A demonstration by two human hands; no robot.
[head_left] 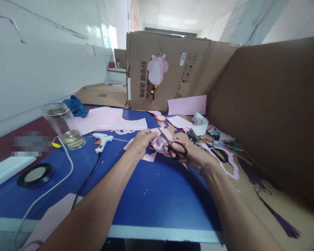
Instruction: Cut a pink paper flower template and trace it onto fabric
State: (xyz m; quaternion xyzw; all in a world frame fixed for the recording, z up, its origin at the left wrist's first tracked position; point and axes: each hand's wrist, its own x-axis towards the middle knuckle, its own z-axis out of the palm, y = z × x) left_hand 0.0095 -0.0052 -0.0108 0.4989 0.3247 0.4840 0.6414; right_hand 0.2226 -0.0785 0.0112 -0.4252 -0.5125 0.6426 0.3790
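through the head view i take the white hot glue gun (101, 140) as my landmark. just to its right, my left hand (142, 143) is closed, pinching a small lobed pink paper piece (160, 141) between thumb and fingers. my right hand (191, 155), on the far side of that piece, is curled with fingers through the handles of the black-handled scissors (164, 136), whose blades lie over the paper's upper part; i can't tell how far apart they are, or whether they are biting.

as i judge it, the shaping is partway along. the piece has rounded lobes and folds, but its outline is too bunched up for me to call it finished. pink offcuts (149, 157) lie under my hands, and a pink cut-out frame (234, 170) well to the right of the glue gun has its middle removed, so some cutting is done. behind the gun, a broad pink sheet (104, 116) has plenty of uncut area.

up beyond the gun and to its right, a layered pink flower ornament (157, 69) hangs against the cardboard panel (136, 45), green ring above and yellow beads below; it looks complete. the piece i'm holding has no such trimmings that i can see.
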